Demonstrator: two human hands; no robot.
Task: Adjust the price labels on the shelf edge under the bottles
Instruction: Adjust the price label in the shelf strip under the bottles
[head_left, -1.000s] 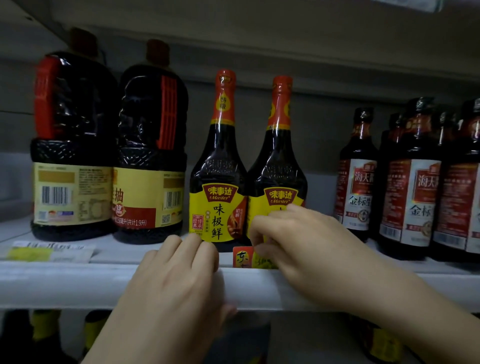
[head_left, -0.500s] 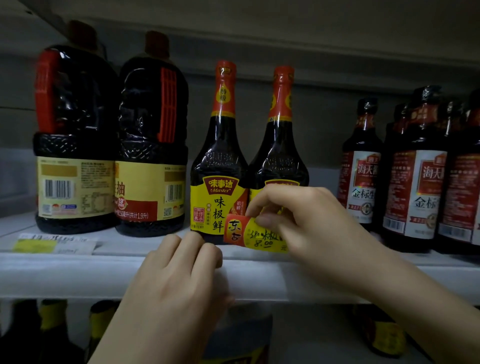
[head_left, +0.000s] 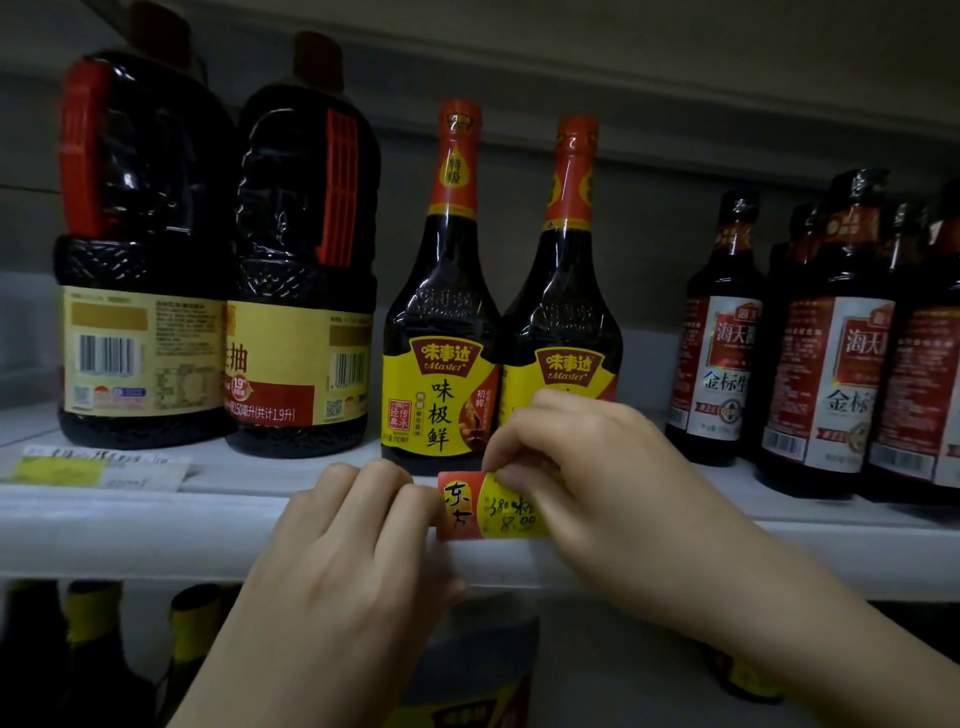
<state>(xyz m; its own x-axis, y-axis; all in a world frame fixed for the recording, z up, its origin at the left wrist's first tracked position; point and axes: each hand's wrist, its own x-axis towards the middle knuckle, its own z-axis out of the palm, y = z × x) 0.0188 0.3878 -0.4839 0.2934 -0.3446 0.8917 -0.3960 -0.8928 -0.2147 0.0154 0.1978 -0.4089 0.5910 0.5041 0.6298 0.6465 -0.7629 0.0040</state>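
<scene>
A red and yellow handwritten price label (head_left: 491, 506) stands against the white shelf edge (head_left: 130, 530), below two tall yellow-labelled sauce bottles (head_left: 441, 322). My right hand (head_left: 613, 493) pinches the label's top right part between thumb and fingers. My left hand (head_left: 343, 561) rests on the shelf edge with its fingertips touching the label's left end. A second, pale label (head_left: 98, 470) with a yellow patch lies flat on the shelf at the far left, under two big dark jugs (head_left: 218, 270).
Several smaller dark bottles with red and white labels (head_left: 831, 364) stand at the right of the shelf. More bottles (head_left: 104, 649) sit on the lower shelf under my hands. The shelf above hangs low over the bottle caps.
My right hand lifted the red and yellow label off the shelf, then brought it down onto the shelf edge. My left hand's fingertips now meet its left end.
</scene>
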